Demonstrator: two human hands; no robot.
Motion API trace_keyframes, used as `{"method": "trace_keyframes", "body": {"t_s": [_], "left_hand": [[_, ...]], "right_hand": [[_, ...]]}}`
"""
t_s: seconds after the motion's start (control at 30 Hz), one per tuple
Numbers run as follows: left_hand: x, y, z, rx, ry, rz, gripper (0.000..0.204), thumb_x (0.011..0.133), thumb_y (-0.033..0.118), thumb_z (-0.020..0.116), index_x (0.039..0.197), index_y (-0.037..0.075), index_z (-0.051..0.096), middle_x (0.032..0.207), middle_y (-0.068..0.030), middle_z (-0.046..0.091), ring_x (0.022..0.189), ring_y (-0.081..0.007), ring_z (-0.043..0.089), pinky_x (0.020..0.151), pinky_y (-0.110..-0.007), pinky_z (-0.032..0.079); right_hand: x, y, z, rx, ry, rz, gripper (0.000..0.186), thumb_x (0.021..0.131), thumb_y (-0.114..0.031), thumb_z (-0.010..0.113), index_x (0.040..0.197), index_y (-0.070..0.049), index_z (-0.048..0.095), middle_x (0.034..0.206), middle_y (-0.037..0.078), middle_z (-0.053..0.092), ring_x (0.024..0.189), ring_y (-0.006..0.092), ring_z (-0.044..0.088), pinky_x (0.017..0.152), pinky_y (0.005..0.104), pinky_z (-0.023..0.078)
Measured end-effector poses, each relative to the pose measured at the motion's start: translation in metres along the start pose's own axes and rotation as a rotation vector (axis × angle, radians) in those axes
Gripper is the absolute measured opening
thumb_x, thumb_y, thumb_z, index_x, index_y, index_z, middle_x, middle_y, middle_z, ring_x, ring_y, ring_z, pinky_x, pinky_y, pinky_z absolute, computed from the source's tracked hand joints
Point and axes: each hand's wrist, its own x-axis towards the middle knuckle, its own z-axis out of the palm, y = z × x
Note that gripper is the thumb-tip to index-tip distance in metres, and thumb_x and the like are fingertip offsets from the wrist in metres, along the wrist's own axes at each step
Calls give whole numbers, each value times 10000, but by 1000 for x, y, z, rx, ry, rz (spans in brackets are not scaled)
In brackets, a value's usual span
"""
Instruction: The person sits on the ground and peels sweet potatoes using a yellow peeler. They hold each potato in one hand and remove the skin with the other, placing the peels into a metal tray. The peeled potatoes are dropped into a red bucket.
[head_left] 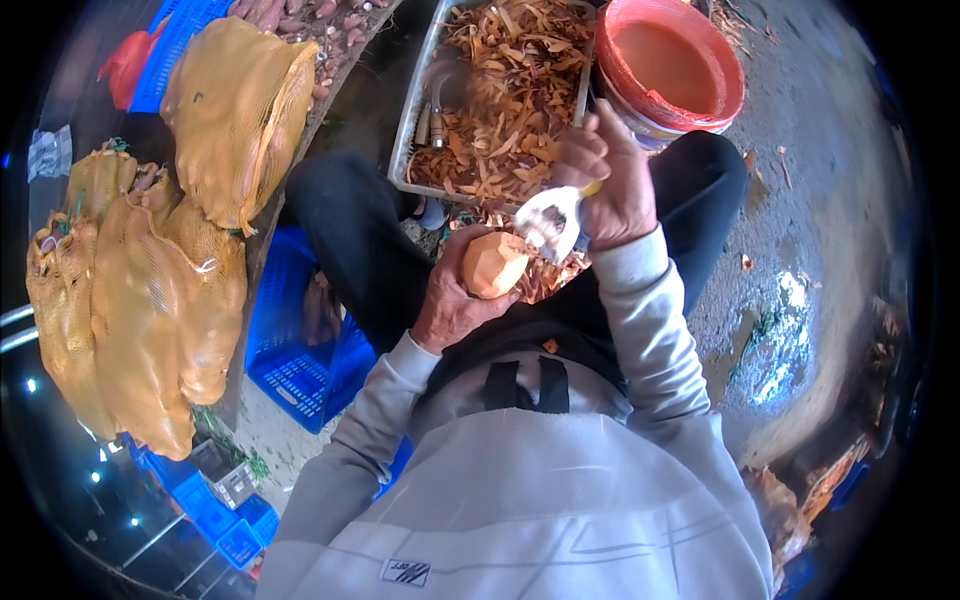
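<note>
The left hand [447,302] curls around an orange sweet potato [495,265], on the near side of a tray [407,130] of peels [500,150]. The right hand [622,185] grips a white peeler [561,213] just right of it.

Motion blurs my right hand [612,180] and the white tool [550,222], whose gripped end my fingers mostly hide. The peeled root [495,266] covers the palm of my left hand [447,303]. The upper edge crops the peelings tray [409,122] and the red bucket [729,78]; murky liquid [665,62] conceals its bottom.
</note>
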Motion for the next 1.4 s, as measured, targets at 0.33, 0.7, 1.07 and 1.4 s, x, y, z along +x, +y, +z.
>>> {"method": "trace_keyframes", "body": {"t_s": [0.33, 0.7, 1.07, 1.4], "left_hand": [[-9, -13, -3, 44, 42, 101, 709, 621, 42, 823, 1253, 61, 504, 1243, -150, 554, 1142, -312, 573, 993, -394, 460], [0, -11, -6, 187, 75, 161, 708, 610, 42, 835, 1243, 67, 521, 1174, -167, 563, 1113, -364, 564, 975, -422, 462], [11, -11, 1, 315, 35, 164, 697, 645, 72, 854, 1251, 52, 510, 1158, -153, 579, 1076, -313, 604, 944, -375, 488], [20, 5, 8, -15, 177, -21, 705, 671, 45, 829, 1285, 46, 484, 1217, -118, 572, 1099, -232, 595, 949, -338, 500]], "right_hand": [[7, -18, -24, -136, 185, -115, 302, 1038, -331, 496, 809, -136, 470, 614, -51, 381, 487, 77, 365, 478, 261, 339], [0, -7, -5, -184, 272, -108, 237, 1037, -285, 516, 868, -119, 494, 599, -47, 389, 464, 75, 383, 443, 251, 341], [6, 1, -37, -324, 402, -305, 273, 1023, -316, 512, 847, -113, 461, 605, -25, 340, 490, 114, 358, 473, 287, 340], [12, -10, -27, -724, 323, -514, 265, 959, -278, 610, 783, -95, 535, 629, 11, 472, 486, 142, 464, 459, 309, 406]]}}
